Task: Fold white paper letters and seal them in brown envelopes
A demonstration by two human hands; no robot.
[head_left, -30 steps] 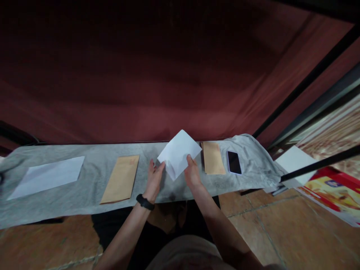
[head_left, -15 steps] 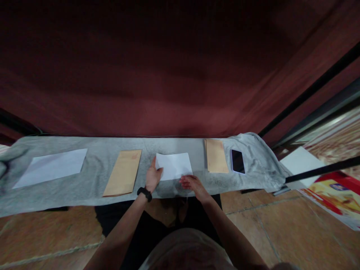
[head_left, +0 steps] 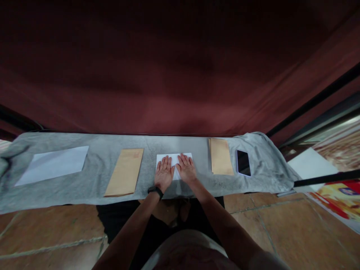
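A white sheet of paper (head_left: 176, 174) lies in front of me on the grey cloth, partly covered by both hands. My left hand (head_left: 164, 173) rests flat on its left half, fingers stretched out; a black watch is on that wrist. On the right half lies my right hand (head_left: 186, 168), also flat with extended fingers. The two thumbs are close together near the sheet's middle. To the left is a brown envelope (head_left: 125, 171); to the right, a small stack of brown envelopes (head_left: 221, 155).
Grey cloth (head_left: 97, 165) covers the long narrow table. More white paper (head_left: 56, 165) lies at its far left. A phone (head_left: 243, 162) sits right of the envelope stack. A dark red curtain (head_left: 174, 93) hangs behind. Black bars and a colourful box (head_left: 340, 198) are at the right.
My left hand has moved from the paper's left edge onto its surface. My right hand has come up from the lower right edge and now lies flat on the paper.
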